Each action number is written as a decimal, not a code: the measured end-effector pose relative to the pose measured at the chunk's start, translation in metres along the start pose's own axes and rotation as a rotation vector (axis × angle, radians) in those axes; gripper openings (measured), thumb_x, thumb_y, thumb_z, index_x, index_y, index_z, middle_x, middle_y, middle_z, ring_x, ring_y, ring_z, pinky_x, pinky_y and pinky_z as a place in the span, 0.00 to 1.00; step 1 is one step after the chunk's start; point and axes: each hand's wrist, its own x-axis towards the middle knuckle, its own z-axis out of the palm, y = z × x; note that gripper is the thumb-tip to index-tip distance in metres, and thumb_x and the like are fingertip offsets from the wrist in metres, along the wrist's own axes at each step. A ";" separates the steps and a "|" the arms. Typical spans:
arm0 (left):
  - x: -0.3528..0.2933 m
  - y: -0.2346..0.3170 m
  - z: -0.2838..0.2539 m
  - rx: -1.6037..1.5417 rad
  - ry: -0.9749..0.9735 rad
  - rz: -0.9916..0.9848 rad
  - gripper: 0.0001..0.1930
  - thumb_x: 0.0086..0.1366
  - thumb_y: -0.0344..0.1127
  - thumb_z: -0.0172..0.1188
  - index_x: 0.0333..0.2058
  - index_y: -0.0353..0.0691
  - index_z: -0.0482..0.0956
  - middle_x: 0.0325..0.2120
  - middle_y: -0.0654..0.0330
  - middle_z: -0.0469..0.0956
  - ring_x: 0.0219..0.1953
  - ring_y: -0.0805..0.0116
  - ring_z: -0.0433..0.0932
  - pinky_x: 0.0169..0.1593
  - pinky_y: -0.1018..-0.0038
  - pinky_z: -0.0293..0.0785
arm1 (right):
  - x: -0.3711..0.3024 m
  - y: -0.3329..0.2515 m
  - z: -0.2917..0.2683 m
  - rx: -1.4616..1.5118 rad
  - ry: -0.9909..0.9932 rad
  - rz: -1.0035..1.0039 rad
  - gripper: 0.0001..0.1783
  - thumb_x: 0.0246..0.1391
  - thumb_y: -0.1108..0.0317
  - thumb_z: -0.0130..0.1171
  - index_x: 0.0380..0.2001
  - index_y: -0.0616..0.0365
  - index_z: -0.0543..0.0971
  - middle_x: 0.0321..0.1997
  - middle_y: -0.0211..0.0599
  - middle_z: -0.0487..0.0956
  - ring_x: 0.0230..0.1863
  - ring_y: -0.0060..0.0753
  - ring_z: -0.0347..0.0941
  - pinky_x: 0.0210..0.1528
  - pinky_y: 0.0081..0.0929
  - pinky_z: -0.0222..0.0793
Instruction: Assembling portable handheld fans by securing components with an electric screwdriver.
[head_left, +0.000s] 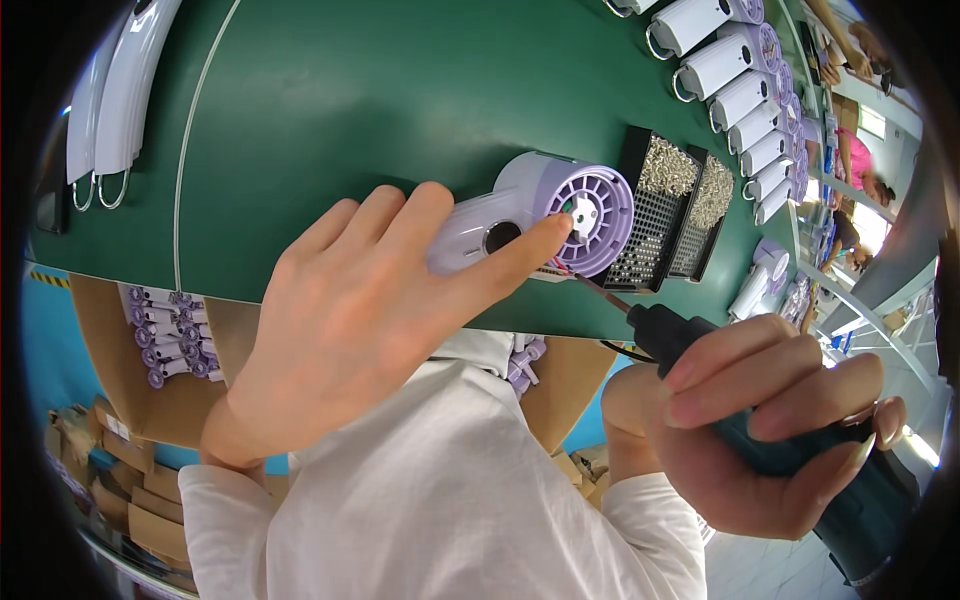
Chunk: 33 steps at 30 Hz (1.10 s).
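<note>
A white-and-lilac handheld appliance (470,225) lies at the near side of the green table, its round spoked end facing right. My left hand (345,310) grips it, fingers behind the body. The left thumb presses near a white piece (588,216) at the centre of the spokes. In my right hand (765,425) is a dark electric screwdriver (668,332), fingers wrapped round its grip. Its thin bit points up and left at the lower rim of the round end, beside thin red wires (560,266). Whether the bit touches anything I cannot tell.
Two black trays (629,160) of small metal screws stand right of the appliance. Similar white-and-lilac appliances (715,68) line the table's far right. Long white shells (135,85) with wire loops lie at left. Below the table edge, a cardboard box (165,410) holds lilac-and-white parts.
</note>
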 end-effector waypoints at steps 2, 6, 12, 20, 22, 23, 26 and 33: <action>-0.001 0.000 0.001 -0.008 0.015 -0.004 0.31 0.43 0.30 0.61 0.50 0.61 0.77 0.26 0.61 0.66 0.22 0.67 0.67 0.25 0.75 0.67 | -0.001 0.001 0.001 0.004 0.024 -0.017 0.17 0.61 0.63 0.37 0.44 0.66 0.63 0.25 0.36 0.61 0.09 0.32 0.58 0.12 0.33 0.60; 0.000 -0.001 0.003 -0.004 0.036 0.004 0.31 0.43 0.32 0.62 0.50 0.62 0.77 0.26 0.60 0.65 0.22 0.67 0.67 0.25 0.75 0.67 | -0.002 0.007 0.009 -0.029 0.050 0.002 0.16 0.61 0.63 0.36 0.46 0.62 0.62 0.25 0.37 0.63 0.09 0.32 0.59 0.13 0.33 0.61; -0.001 -0.001 0.002 -0.011 0.032 0.009 0.30 0.44 0.33 0.61 0.50 0.62 0.77 0.27 0.60 0.65 0.23 0.66 0.67 0.25 0.74 0.67 | -0.018 0.028 0.016 -0.117 0.045 -0.031 0.13 0.61 0.63 0.36 0.48 0.55 0.60 0.24 0.38 0.65 0.09 0.34 0.64 0.11 0.31 0.67; -0.002 0.001 -0.003 -0.016 -0.010 -0.004 0.30 0.43 0.28 0.59 0.50 0.59 0.77 0.27 0.60 0.65 0.24 0.66 0.68 0.26 0.74 0.68 | -0.016 0.021 0.010 -0.074 0.014 0.052 0.13 0.60 0.65 0.40 0.46 0.53 0.61 0.24 0.36 0.66 0.09 0.35 0.65 0.10 0.32 0.67; -0.001 0.001 0.000 0.001 0.018 0.009 0.30 0.42 0.28 0.60 0.49 0.58 0.78 0.27 0.60 0.65 0.23 0.66 0.68 0.26 0.73 0.68 | -0.012 0.018 0.012 -0.046 0.083 -0.063 0.17 0.61 0.56 0.41 0.47 0.55 0.63 0.24 0.35 0.66 0.09 0.33 0.64 0.10 0.31 0.65; -0.001 0.001 0.001 0.010 0.043 0.022 0.30 0.42 0.28 0.60 0.49 0.58 0.78 0.26 0.60 0.66 0.23 0.65 0.69 0.26 0.73 0.69 | -0.009 0.014 0.014 -0.034 0.156 -0.140 0.19 0.61 0.53 0.41 0.46 0.57 0.64 0.24 0.35 0.66 0.09 0.32 0.64 0.11 0.31 0.65; 0.002 0.004 0.001 0.026 0.024 0.013 0.29 0.41 0.28 0.62 0.47 0.57 0.79 0.26 0.60 0.67 0.23 0.65 0.69 0.26 0.72 0.69 | -0.013 -0.003 -0.007 0.085 0.318 -0.257 0.20 0.60 0.54 0.43 0.41 0.63 0.66 0.24 0.35 0.64 0.10 0.28 0.59 0.11 0.28 0.60; 0.011 0.012 -0.003 0.028 -0.122 0.004 0.28 0.41 0.29 0.67 0.46 0.56 0.80 0.29 0.58 0.70 0.26 0.64 0.71 0.29 0.72 0.69 | -0.047 0.009 -0.040 -0.074 0.563 -0.012 0.14 0.64 0.63 0.38 0.50 0.53 0.61 0.23 0.41 0.65 0.08 0.38 0.62 0.10 0.41 0.66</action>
